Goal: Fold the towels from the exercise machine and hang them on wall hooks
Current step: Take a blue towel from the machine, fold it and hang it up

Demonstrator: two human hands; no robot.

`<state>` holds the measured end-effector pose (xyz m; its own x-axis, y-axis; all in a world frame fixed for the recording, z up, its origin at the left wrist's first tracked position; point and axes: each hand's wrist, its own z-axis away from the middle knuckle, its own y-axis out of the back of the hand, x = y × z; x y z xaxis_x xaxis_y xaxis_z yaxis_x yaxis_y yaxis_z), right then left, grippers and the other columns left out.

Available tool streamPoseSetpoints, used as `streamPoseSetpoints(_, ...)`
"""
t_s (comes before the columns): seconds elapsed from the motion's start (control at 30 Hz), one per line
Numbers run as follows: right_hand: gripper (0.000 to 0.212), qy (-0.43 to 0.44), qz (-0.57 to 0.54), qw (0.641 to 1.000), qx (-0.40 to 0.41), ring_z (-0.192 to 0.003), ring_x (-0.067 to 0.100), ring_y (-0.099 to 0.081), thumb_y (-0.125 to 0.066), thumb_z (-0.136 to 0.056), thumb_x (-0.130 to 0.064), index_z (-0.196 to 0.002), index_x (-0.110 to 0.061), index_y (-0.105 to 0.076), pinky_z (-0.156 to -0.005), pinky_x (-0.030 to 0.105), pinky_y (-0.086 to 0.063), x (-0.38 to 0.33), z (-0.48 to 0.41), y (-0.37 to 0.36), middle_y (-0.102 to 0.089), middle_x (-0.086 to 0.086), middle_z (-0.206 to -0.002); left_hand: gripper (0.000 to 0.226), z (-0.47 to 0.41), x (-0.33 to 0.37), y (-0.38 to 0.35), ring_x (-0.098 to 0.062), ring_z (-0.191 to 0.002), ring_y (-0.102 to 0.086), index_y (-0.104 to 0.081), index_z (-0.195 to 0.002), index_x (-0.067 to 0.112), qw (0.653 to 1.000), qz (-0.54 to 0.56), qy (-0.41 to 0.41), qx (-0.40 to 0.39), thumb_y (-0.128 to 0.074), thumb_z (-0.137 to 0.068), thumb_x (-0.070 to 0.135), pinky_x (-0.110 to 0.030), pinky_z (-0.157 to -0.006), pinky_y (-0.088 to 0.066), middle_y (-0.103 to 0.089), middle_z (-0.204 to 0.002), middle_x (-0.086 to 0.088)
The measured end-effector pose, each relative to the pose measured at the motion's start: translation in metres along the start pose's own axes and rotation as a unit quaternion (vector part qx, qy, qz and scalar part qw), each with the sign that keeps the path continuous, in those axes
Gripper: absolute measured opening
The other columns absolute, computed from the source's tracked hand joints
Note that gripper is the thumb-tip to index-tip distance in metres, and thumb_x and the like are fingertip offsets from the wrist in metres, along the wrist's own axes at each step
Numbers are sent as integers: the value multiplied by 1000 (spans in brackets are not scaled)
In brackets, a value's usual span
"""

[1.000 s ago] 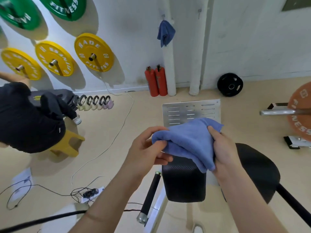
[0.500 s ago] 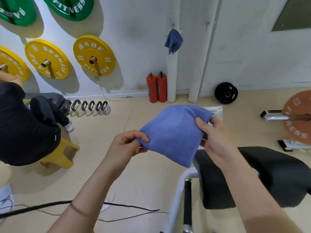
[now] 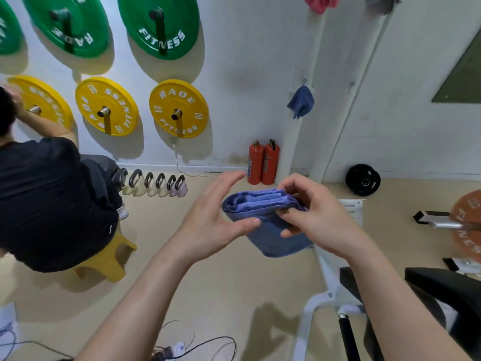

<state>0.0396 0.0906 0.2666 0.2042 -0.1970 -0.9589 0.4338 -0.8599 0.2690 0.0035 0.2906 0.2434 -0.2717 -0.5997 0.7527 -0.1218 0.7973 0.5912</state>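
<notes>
**Blue towel folded in hand, hook still ahead**

From my seat, the white wall fills twelve o'clock, where one blue hung towel already drapes from a hook. I judge the task partway done. The folded towel sits mid-frame: my right hand pinches it shut, my left hand spread open beside it. A red cloth at one o'clock is cut off; the free hook is barely legible.

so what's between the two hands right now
The folded blue towel, in the head view: right hand grips it, left hand open beside it.
</notes>
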Motion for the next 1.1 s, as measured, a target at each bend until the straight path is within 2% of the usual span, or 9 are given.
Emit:
streamPoseSetpoints(0.07, 18, 26, -2, 1000, -9, -74, 13, -60, -60, -86, 6, -88, -12, -59, -58, 34, -58, -8, -2, -2, -65, 12, -85, 73, -15, 10, -3, 10, -112, -46, -43, -132, 39, 997, -44, -33, -47, -79, -68, 46, -10, -96, -36, -49, -118, 33)
streamPoseSetpoints(0.2, 20, 70, 16, 994, 85, -72, 14, -63, -68, -77, 9, -82, -10, -64, -56, 32, -56, -7, -11, 1, -68, 10, -79, 39, -34, 11, -4, -16, -78, -63, -51, -96, 29, 997, 26, -15, -68, -75, -70, 46, -41, -74, -52, -68, -82, 5)
streamPoseSetpoints(0.4, 28, 78, 58, 963, 252, -78, 4, -65, -77, -73, -2, -79, -26, -65, -73, 28, -54, 7, -48, 11, -68, -11, -77, 25, -86, 0, 3, -14, -70, -58, -48, -92, 30, 998, 28, -20, -47, -71, -82, 31, -28, -63, -44, -67, -77, 6)
streamPoseSetpoints(0.53, 49, 13, 53, 950, 306, -100, 7, -57, -78, -77, -24, -118, -28, -52, -82, 10, -45, 30, -84, 31, -57, -3, -107, 35, -135, -7, 3, -11, -67, -61, -46, -103, 39, 992, 123, 17, 32, -70, -83, 24, -21, -61, -46, -66, -74, 4)
streamPoseSetpoints(0.63, 75, -153, -151, 960, 181, -118, 17, -57, -57, -74, -61, -138, -28, -42, -94, 36, -50, 66, -111, 55, -57, 0, -131, 42, -180, -5, -5, -4, -58, -59, -46, -115, 30, 966, 239, 6, 99, -69, -84, 11, -17, -57, -47, -63, -59, 7)
streamPoseSetpoints(0.73, 70, -207, -389, 897, 38, -113, 26, -63, -37, -76, -71, -126, -28, -60, -101, 53, -42, 90, -144, 86, -66, 3, -125, 52, -228, 0, -23, -6, -67, -66, -42, -129, 28, 953, 287, -21, 97, -66, -87, 9, -18, -61, -51, -69, -66, 6)
streamPoseSetpoints(0.87, 56, -156, -515, 841, 57, -107, 20, -67, -42, -85, -58, -125, -25, -63, -84, 38, -58, 96, -196, 137, -67, 4, -124, 58, -292, -5, -62, -4, -65, -65, -39, -136, 30, 956, 283, -21, 70, -64, -88, 8, -17, -62, -52, -68, -65, 8)
streamPoseSetpoints(0.97, 48, -87, -436, 880, 168, -107, 24, -68, -62, -85, -29, -130, -15, -56, -78, 33, -58, 102, -237, 182, -69, 9, -119, 51, -342, -21, -89, -12, -81, -70, -47, -126, 39, 958, 279, 26, 68, -70, -85, 18, -27, -70, -58, -74, -85, 1)
streamPoseSetpoints(1.1, 54, -16, -225, 932, 285, -87, 24, -72, -71, -81, -2, -123, -30, -51, -69, 34, -59, 102, -273, 225, -74, 12, -96, 47, -401, -57, -119, -21, -90, -70, -53, -122, 33, 921, 346, 171, 44, -73, -82, 21, -34, -70, -54, -73, -100, -4)
